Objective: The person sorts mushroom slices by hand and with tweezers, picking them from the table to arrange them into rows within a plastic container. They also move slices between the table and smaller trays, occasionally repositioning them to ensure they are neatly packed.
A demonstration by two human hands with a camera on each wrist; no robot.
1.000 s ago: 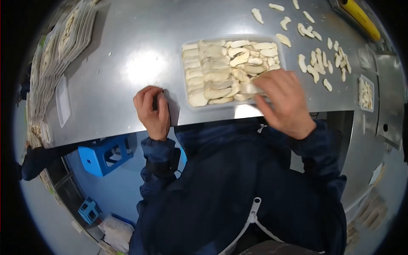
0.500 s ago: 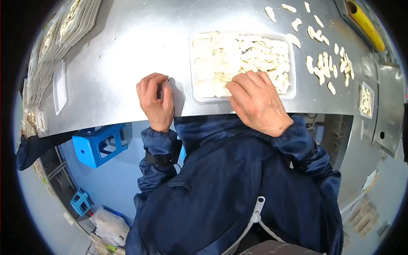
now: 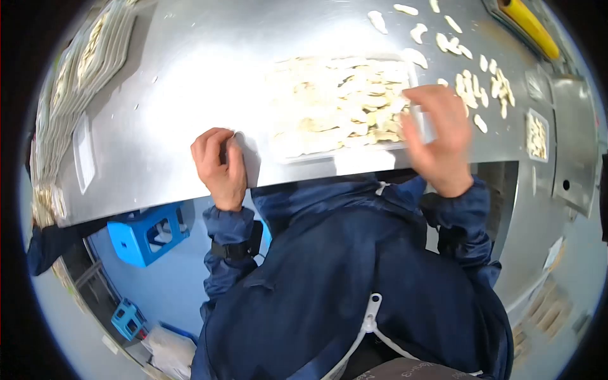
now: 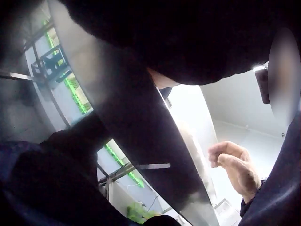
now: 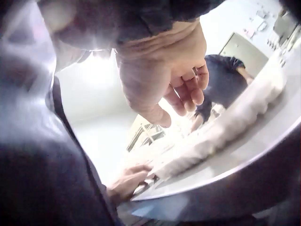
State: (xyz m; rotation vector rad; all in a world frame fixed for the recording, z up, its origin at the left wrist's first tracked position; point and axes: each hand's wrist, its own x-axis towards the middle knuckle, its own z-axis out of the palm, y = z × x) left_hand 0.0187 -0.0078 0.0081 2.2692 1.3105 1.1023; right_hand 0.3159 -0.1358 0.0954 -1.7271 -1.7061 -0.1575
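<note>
A clear plastic tray (image 3: 310, 158) full of pale mushroom slices (image 3: 370, 104) sits on the steel table in front of me. My right hand (image 3: 443, 136) is raised at the tray's right edge, slightly blurred, thumb apart from the fingers. In the right wrist view the same hand (image 5: 164, 77) has loosely bent fingers with nothing between them, above the heaped slices. My left hand (image 3: 218, 168) rests on the table's front edge, left of the tray, fingers loosely curled and holding nothing. Glare washes out much of the tray's left half.
Loose mushroom slices (image 3: 468, 88) are scattered right of the tray. A smaller filled tray (image 3: 537, 134) stands farther right. Stacked trays (image 3: 76, 82) rise at the left beside a flat white tray (image 3: 84, 152). A yellow tube (image 3: 531, 26) lies back right; a blue stool (image 3: 149, 237) stands below.
My right hand went from the tray's right part left to its front middle, then back right to the right edge. My left hand stays at the table edge. The head view has shifted slightly.
</note>
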